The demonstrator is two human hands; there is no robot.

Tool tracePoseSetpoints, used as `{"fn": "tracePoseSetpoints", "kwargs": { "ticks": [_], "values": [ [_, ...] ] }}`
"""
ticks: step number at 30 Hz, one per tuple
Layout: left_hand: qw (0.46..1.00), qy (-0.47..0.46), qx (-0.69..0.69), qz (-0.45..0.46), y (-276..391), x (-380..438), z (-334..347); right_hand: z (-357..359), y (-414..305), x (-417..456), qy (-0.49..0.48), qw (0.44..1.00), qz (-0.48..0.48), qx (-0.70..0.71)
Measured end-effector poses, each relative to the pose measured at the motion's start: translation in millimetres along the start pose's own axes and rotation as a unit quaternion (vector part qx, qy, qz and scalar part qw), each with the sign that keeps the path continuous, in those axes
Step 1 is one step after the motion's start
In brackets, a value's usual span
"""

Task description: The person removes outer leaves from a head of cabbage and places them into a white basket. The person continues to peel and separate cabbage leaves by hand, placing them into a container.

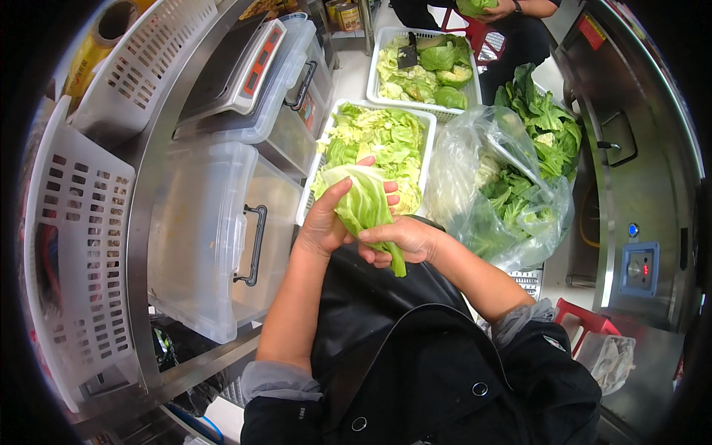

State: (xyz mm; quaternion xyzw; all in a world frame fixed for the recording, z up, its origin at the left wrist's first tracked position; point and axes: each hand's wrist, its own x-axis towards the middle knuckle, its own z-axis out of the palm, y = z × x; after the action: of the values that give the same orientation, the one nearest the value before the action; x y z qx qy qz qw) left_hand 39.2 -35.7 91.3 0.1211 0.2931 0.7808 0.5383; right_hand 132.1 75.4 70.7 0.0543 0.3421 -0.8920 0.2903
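A pale green cabbage leaf (pixel 361 203) with white veins is held between both of my hands above my lap. My left hand (pixel 325 219) supports it from the left and beneath, its fingertips showing past the leaf's right edge. With thumb and fingers, my right hand (pixel 406 239) grips the lower part, and a narrow end hangs below. Just beyond my hands stands a white plastic basket (pixel 429 146) full of torn cabbage leaves (pixel 384 136). Farther back, a second white basket (pixel 375 72) holds cabbage pieces (pixel 445 58) and a dark-bladed knife (pixel 409 53).
Right of the baskets lie a clear plastic bag (pixel 456 167) and leafy greens (pixel 548 128). Lidded plastic bins (pixel 194 233) and a scale (pixel 253 72) stand on a left-hand shelf. A steel cabinet (pixel 639 194) borders the right. At the back, another person's hand (pixel 498 11) holds cabbage.
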Motion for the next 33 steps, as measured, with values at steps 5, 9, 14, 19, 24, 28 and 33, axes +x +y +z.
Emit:
{"fn": "tracePoseSetpoints", "kwargs": {
  "ticks": [5,9,14,19,24,28,33],
  "values": [
    [0.995,0.093,0.037,-0.014,-5,8,-5,-12,4,4,0.029,0.997,-0.001,-0.076],
    [0.989,0.13,0.069,-0.022,-9,10,-7,-13,4,3,0.075,0.972,-0.001,-0.224],
    [0.988,0.118,0.093,-0.032,-10,11,-6,-7,-8,-3,0.117,0.852,-0.013,-0.51],
    [0.984,0.154,0.063,-0.056,-9,11,-9,-11,-4,1,0.127,0.674,-0.05,-0.726],
    [0.973,0.23,0.007,-0.019,12,4,-44,-68,3,6,0.187,0.588,-0.097,-0.781],
    [0.968,0.249,0.02,-0.019,5,1,-45,-101,-31,32,0.357,0.802,-0.087,-0.47],
    [0.977,0.202,0.047,-0.046,-1,5,-56,-101,-49,64,0.45,0.71,-0.172,-0.514]
  ]
}}
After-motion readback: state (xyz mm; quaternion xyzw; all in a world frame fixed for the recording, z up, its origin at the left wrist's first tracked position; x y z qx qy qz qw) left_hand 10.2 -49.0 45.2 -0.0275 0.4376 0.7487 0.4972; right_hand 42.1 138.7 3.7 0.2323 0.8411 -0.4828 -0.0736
